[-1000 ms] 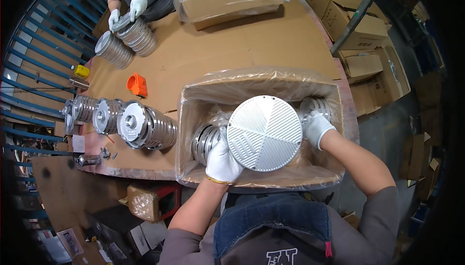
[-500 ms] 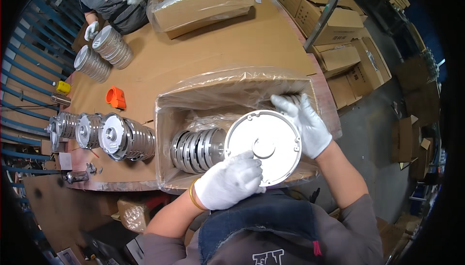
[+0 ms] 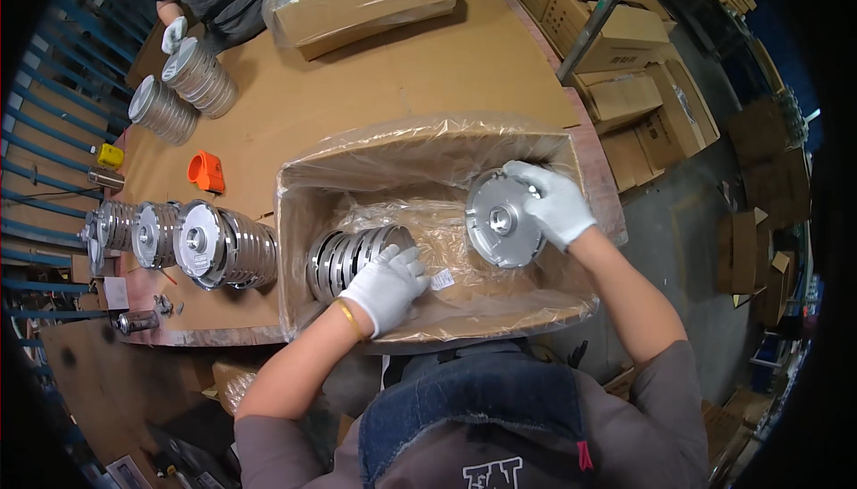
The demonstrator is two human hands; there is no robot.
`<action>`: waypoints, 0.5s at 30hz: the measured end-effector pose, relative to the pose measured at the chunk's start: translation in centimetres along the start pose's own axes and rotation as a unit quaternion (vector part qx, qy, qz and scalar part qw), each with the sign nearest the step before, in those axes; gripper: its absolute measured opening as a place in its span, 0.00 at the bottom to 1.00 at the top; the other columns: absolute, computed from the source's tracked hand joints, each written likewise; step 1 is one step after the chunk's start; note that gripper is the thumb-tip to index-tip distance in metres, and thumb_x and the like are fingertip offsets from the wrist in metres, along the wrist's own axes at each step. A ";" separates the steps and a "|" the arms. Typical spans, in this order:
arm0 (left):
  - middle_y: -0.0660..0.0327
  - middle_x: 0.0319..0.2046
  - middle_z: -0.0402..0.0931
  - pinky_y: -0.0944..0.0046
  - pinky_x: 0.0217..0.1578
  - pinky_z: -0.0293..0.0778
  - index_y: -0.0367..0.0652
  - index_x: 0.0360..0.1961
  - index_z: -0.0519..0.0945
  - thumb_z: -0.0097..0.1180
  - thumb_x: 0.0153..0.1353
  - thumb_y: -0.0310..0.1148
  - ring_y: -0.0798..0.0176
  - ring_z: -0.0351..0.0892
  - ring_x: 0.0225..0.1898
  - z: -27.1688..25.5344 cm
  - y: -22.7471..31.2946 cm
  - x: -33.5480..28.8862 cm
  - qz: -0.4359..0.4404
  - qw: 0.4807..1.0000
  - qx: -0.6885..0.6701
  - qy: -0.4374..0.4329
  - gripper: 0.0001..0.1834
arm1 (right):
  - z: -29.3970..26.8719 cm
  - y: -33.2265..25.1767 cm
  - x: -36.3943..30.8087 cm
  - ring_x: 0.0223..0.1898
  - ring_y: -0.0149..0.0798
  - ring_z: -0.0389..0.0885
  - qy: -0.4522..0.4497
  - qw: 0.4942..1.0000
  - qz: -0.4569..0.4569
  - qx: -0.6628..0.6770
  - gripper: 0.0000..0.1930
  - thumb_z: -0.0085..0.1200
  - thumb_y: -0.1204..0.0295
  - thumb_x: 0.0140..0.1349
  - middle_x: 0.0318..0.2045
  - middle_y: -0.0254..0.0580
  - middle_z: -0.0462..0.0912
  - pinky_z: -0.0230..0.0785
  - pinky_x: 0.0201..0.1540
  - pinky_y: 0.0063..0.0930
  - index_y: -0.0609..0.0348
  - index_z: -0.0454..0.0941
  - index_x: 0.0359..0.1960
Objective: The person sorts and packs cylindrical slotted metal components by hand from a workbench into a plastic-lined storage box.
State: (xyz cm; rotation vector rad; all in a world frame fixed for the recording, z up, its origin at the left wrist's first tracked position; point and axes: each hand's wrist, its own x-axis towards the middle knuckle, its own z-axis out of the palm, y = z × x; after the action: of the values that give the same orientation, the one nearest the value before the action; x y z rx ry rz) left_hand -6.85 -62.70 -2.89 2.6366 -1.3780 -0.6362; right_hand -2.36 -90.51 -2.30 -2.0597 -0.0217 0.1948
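Observation:
My right hand, in a white glove, grips the upper right rim of a round silver metal cover with a raised hub at its middle. The cover is held tilted over the right part of a carton lined with clear plastic. Inside the carton's left part a row of similar metal covers stands on edge. My left hand, gloved too, lies with outstretched fingers against the right end of that row. A small white label rests on the lining between the hands.
Left of the carton, more covers stand in rows on the cardboard-topped table. An orange tool lies behind them. Across the table a co-worker's gloved hand touches stacked covers; another carton stands there. Empty cartons are at right.
The cover has moved from in front of me to over the carton's right part, its hubbed face now showing. My left hand has left it and moved left to the row. The co-worker's hand reached the far carton.

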 end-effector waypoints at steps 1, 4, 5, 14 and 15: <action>0.58 0.45 0.76 0.53 0.61 0.56 0.44 0.46 0.76 0.58 0.49 0.36 0.56 0.68 0.56 1.4 -0.4 0.2 -0.003 1.000 0.000 0.000 0.21 | 0.8 0.9 0.6 0.53 0.41 0.74 0.014 0.992 -0.031 -0.120 0.25 0.46 0.83 0.48 0.52 0.49 0.75 0.63 0.58 0.26 0.60 0.74 0.52; 0.57 0.42 0.78 0.53 0.61 0.54 0.39 0.50 0.74 0.44 0.55 0.32 0.57 0.71 0.53 5.9 -1.7 0.7 -0.007 0.981 0.186 -0.058 0.21 | 3.5 0.0 1.7 0.54 0.46 0.73 -0.033 0.958 -0.027 -0.284 0.26 0.45 0.83 0.49 0.55 0.51 0.71 0.65 0.57 0.29 0.55 0.72 0.54; 0.57 0.42 0.78 0.53 0.61 0.54 0.39 0.50 0.74 0.44 0.55 0.32 0.57 0.71 0.53 5.4 -1.6 1.1 -0.013 0.981 0.183 -0.060 0.21 | 4.2 -0.6 2.0 0.53 0.48 0.73 -0.052 0.927 -0.001 -0.370 0.27 0.45 0.82 0.49 0.56 0.51 0.70 0.66 0.56 0.31 0.54 0.70 0.55; 0.60 0.24 0.79 0.46 0.62 0.52 0.45 0.31 0.82 0.48 0.52 0.30 0.59 0.78 0.33 2.5 -2.7 0.7 0.003 0.983 0.181 -0.040 0.11 | 5.5 3.6 4.2 0.41 0.40 0.73 0.014 0.780 -0.106 -0.617 0.09 0.45 0.72 0.54 0.35 0.44 0.76 0.66 0.42 0.37 0.56 0.78 0.34; 0.60 0.23 0.78 0.45 0.63 0.52 0.44 0.32 0.82 0.48 0.52 0.30 0.59 0.78 0.33 2.2 -2.8 0.6 0.008 0.978 0.194 -0.079 0.11 | 5.3 3.3 4.1 0.41 0.40 0.73 0.013 0.781 -0.111 -0.614 0.09 0.45 0.72 0.54 0.35 0.44 0.76 0.66 0.42 0.37 0.56 0.78 0.34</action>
State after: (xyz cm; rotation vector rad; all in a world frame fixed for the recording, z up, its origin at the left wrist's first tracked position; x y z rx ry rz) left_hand -5.27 -61.31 -5.89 2.9171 -1.7230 -0.6437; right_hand 0.69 -87.02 -8.21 -3.3406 -0.4938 -0.0348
